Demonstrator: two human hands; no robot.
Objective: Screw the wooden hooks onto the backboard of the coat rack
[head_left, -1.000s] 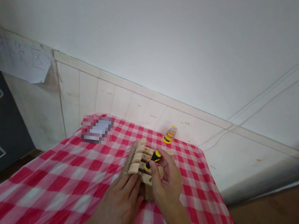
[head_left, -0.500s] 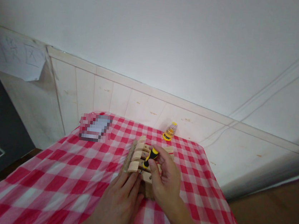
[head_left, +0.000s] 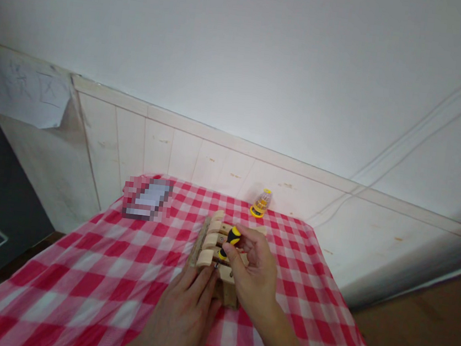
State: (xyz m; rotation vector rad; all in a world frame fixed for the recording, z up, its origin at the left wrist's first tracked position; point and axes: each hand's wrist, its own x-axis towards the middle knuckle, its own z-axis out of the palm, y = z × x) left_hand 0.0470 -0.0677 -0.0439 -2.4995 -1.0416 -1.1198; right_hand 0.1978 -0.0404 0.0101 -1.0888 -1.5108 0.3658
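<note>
A wooden piece [head_left: 208, 241] with curved pale slats fixed across a base lies on the tablecloth in front of me. My left hand [head_left: 188, 307] grips its near end, fingers pressed along the lower left edge and thumb at the near side. In my right hand [head_left: 257, 267] is a small yellow-and-black screwdriver [head_left: 233, 236], pinched between thumb and fingers. Its shaft tilts down toward the gap in the nearest slat, close to my left fingertips; the exact contact of the tip is too small to make out. My right hand covers part of the slats' right ends.
A clear and yellow bit holder [head_left: 261, 203] stands at the back of the table, near the white panelled wall [head_left: 211, 159]. A blurred phone-like object [head_left: 148, 199] lies at the back left. The red-and-white checked tablecloth [head_left: 88, 284] covers the table.
The screwdriver and my right hand have shifted very slightly to the left, and the handle has turned a little. My left hand and the wooden piece stay in place.
</note>
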